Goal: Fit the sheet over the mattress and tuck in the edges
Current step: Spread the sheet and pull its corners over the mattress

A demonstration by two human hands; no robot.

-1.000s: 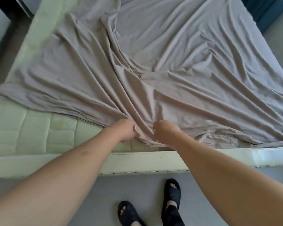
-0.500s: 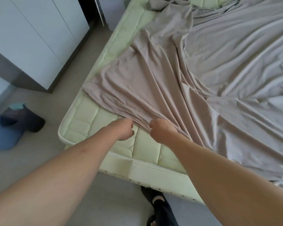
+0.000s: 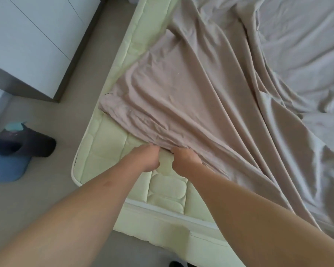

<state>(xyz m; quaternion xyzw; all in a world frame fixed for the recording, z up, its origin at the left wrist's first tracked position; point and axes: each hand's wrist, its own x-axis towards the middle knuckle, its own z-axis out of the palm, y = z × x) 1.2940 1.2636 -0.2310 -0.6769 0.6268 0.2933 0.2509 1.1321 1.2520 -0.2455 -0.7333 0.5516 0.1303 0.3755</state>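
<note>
Partly hidden fingertips (image 3: 169, 149) under sheet (image 3: 191, 97).

Both hands, the left hand (image 3: 149, 158) and the right hand (image 3: 183, 158), grip the edge of the wrinkled sheet (image 3: 210, 97) on the green mattress (image 3: 104, 151).

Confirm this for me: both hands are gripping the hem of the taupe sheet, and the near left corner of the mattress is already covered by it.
Not quite. Left hand and right hand do grip the hem of the taupe sheet, but the near left corner of the mattress is still bare: the head view shows its pale green quilting exposed there.
</note>
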